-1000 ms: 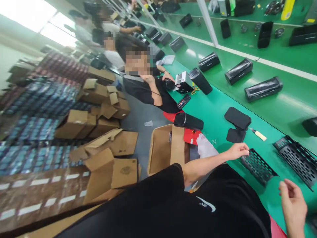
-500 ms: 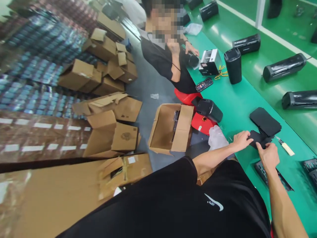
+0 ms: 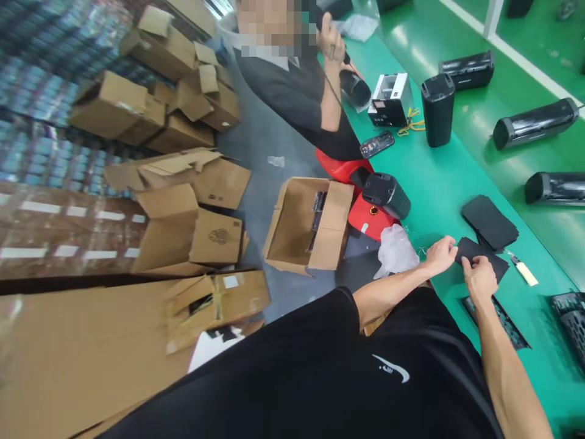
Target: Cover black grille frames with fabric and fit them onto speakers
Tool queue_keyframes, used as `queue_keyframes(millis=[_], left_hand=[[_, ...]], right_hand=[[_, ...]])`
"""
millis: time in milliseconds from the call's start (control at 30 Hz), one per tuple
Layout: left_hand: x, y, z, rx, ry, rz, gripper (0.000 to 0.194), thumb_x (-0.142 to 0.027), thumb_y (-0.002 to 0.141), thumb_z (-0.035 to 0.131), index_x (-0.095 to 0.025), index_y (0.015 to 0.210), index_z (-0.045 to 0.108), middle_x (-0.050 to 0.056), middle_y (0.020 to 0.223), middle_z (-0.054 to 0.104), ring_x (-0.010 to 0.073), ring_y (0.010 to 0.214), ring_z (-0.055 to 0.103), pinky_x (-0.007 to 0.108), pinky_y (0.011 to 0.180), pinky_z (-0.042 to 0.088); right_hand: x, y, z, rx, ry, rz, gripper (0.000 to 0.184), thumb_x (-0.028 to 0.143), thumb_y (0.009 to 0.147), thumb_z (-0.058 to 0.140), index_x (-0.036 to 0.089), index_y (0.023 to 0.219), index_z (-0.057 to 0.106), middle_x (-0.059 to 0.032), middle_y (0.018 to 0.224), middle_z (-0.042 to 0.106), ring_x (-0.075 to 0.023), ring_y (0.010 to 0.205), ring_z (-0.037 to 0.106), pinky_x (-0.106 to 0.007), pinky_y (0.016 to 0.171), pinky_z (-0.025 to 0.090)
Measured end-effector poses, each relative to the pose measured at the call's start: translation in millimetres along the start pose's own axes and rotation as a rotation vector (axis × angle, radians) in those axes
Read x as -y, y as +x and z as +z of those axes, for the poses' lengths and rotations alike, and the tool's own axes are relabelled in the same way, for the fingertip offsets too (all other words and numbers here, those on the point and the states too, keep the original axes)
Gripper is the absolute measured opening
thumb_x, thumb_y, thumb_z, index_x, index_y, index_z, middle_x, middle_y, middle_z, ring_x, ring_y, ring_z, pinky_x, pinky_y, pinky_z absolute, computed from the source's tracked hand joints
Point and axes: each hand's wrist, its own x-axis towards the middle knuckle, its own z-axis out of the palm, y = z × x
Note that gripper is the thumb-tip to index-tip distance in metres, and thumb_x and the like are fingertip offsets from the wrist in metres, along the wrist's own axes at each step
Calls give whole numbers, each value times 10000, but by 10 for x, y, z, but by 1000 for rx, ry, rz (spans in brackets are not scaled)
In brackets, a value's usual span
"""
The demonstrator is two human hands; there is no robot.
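Observation:
A small pile of thin black sheets (image 3: 487, 261) lies on the green table in front of me. At its left edge my left hand (image 3: 441, 255) is closed, fingertips pinching the end of a sheet. My right hand (image 3: 481, 280) grips the near edge of the sheets between thumb and curled fingers. Just beyond lies a second stack of black sheets (image 3: 491, 221), which the nearer pile partly overlaps. To the right rests a cutter knife with a pale handle (image 3: 525, 271). Under my right wrist sits a black perforated grille (image 3: 509, 323), partly hidden by the forearm.
A co-worker (image 3: 292, 103) sits further along the table. Black speakers (image 3: 437, 113) stand and lie about, one on a red stool (image 3: 372, 219). An open carton (image 3: 292, 231) is on the floor, with more cartons (image 3: 214, 238) at left. Another grille (image 3: 571, 323) lies at right.
My right hand has shifted left along the sheets, closer to my left hand. The co-worker's raised hand has moved up, and the whole view has turned slightly.

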Motion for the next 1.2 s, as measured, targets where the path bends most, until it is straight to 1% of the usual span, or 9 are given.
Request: queue_keyframes(millis=[133, 233, 333, 400, 500, 600, 767, 1033, 1200], left_hand=[[31, 36, -97, 0, -12, -40, 324, -451, 1032, 509, -233, 1221, 655, 54, 1234, 765, 225, 1131, 710, 371, 984, 546], [-4, 97, -39, 121, -143, -41, 476, -633, 990, 526, -202, 1093, 704, 52, 993, 788, 199, 925, 731, 316, 822, 561], [-56, 170, 91, 277, -359, -58, 438, -592, 948, 612, -165, 941, 709, 9, 710, 697, 134, 654, 658, 238, 616, 493], [-76, 204, 141, 293, -413, -57, 389, -530, 942, 634, -156, 843, 683, -9, 648, 647, 105, 580, 603, 216, 556, 444], [-95, 221, 106, 307, -455, 15, 445, -582, 894, 679, -157, 765, 653, -28, 621, 609, 84, 547, 543, 219, 544, 416], [-141, 213, 24, 410, -538, 84, 562, -704, 735, 783, -156, 748, 657, -41, 626, 593, 81, 570, 521, 234, 568, 425], [-206, 220, 7, 484, -643, 92, 678, -805, 598, 801, -158, 721, 642, -45, 640, 584, 87, 613, 516, 246, 591, 425], [-150, 279, 26, 525, -518, 184, 533, -665, 752, 759, -139, 827, 717, -25, 647, 632, 90, 608, 555, 229, 590, 401], [-175, 326, -60, 444, -439, 220, 449, -566, 879, 677, -124, 931, 733, -11, 684, 648, 89, 598, 577, 215, 595, 420]], right_hand=[[1, 143, 41, 29, 143, 5, 301, 492, 882, 574, 226, 871, 716, -136, 890, 708, -301, 849, 650, -436, 836, 474], [-160, 149, -79, 47, 302, 7, 388, 584, 806, 617, 213, 854, 717, -105, 798, 701, -278, 774, 635, -407, 795, 484], [-273, 94, -159, 58, 485, 31, 544, 718, 699, 677, 196, 852, 699, -68, 738, 680, -226, 671, 596, -355, 685, 484], [-305, 47, -188, 56, 599, 57, 622, 777, 659, 692, 187, 858, 682, -33, 682, 637, -187, 605, 541, -318, 597, 449], [-305, -9, -236, 53, 735, 97, 685, 820, 657, 700, 176, 888, 667, 6, 639, 581, -146, 555, 469, -275, 520, 369], [-253, -32, -274, 107, 842, 109, 701, 799, 626, 780, 165, 905, 677, 21, 638, 571, -120, 539, 430, -250, 493, 308], [-190, -74, -254, 174, 958, 116, 691, 777, 562, 857, 151, 806, 693, 26, 598, 551, -99, 515, 377, -250, 475, 268], [-381, -180, -281, 121, 1015, 188, 675, 758, 613, 852, 135, 836, 716, -16, 620, 624, -114, 484, 452, -252, 464, 331], [-470, -205, -283, -36, 1071, 225, 596, 681, 657, 869, 144, 856, 706, -19, 650, 643, -116, 495, 474, -246, 465, 346]])
